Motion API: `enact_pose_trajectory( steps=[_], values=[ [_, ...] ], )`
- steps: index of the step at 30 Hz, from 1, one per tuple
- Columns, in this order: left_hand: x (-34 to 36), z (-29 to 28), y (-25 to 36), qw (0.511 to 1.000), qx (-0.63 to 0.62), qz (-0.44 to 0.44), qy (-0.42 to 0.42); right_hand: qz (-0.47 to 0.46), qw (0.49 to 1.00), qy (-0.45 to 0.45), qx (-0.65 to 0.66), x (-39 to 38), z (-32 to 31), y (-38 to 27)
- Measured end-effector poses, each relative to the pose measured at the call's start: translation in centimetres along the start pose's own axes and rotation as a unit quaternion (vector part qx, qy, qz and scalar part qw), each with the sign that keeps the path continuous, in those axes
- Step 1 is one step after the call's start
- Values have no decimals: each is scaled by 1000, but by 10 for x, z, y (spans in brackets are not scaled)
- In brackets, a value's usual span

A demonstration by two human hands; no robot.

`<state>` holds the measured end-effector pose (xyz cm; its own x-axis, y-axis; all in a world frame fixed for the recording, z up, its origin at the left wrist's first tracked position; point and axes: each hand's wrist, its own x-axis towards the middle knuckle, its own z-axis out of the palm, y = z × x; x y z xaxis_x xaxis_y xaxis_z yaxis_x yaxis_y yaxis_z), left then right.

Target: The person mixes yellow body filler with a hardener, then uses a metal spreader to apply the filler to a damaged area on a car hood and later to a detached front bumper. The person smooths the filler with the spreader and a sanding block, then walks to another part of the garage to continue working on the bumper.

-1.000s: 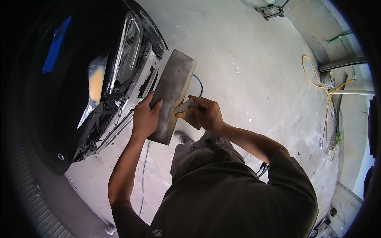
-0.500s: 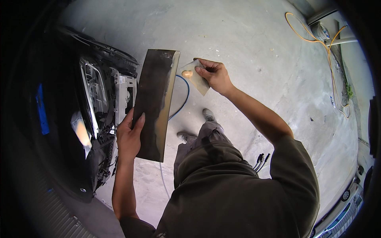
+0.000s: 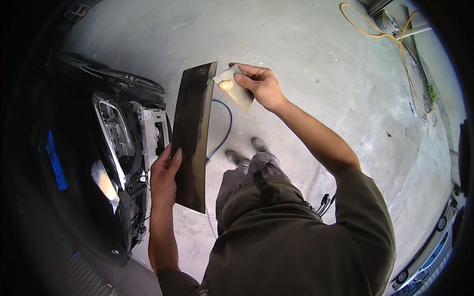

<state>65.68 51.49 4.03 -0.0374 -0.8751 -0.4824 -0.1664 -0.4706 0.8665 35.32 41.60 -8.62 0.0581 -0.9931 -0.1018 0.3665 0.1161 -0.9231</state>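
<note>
1. Left hand (image 3: pixel 164 177): gripping the left edge of a long dark board (image 3: pixel 188 130) toward the near end. Thumb on the upper face; other fingers partly hidden behind.
2. Board: raised above the floor (image 3: pixel 296 42), tilted, long axis from near to far. Tan smear (image 3: pixel 201 148) along the right side of the face.
3. Right hand (image 3: pixel 264 89): pinching a small thin spreader (image 3: pixel 241 96) at the right side, thumb on the upper face, fingers closed on the far edge.
4. Spreader: just to the right of the far end of the board. Cannot tell whether touching the board.
5. On the spreader, left of the thumb: rounded dab of pale tan putty (image 3: pixel 225 86).
6. At left: black car (image 3: pixel 84 227) with exposed front parts, clear headlight (image 3: pixel 116 128), strip of blue tape (image 3: pixel 56 163) and pale orange patch (image 3: pixel 104 186) between tape and headlight.
7. Right of the board, on the floor: curved blue hose (image 3: pixel 231 121). Nearer: two shoes (image 3: pixel 259 144).
8. At far right: looped orange hose (image 3: pixel 411 74) beside a bucket (image 3: pixel 386 22).
9. At near right: light-coloured car (image 3: pixel 430 251).
</note>
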Motion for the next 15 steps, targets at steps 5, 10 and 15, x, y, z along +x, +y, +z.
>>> enact_pose_trajectory(
  steps=[5,10,15],
  values=[
    [15,-16,-7,999,7,-2,39,15,995,-71,-71,-45,53,4],
    [52,-60,-48,993,-112,-23,25,70,984,-158,-55,-83,89,18],
    [116,-89,-169,984,-144,-106,-14,90,994,-55,-26,-69,81,27]
  ],
)
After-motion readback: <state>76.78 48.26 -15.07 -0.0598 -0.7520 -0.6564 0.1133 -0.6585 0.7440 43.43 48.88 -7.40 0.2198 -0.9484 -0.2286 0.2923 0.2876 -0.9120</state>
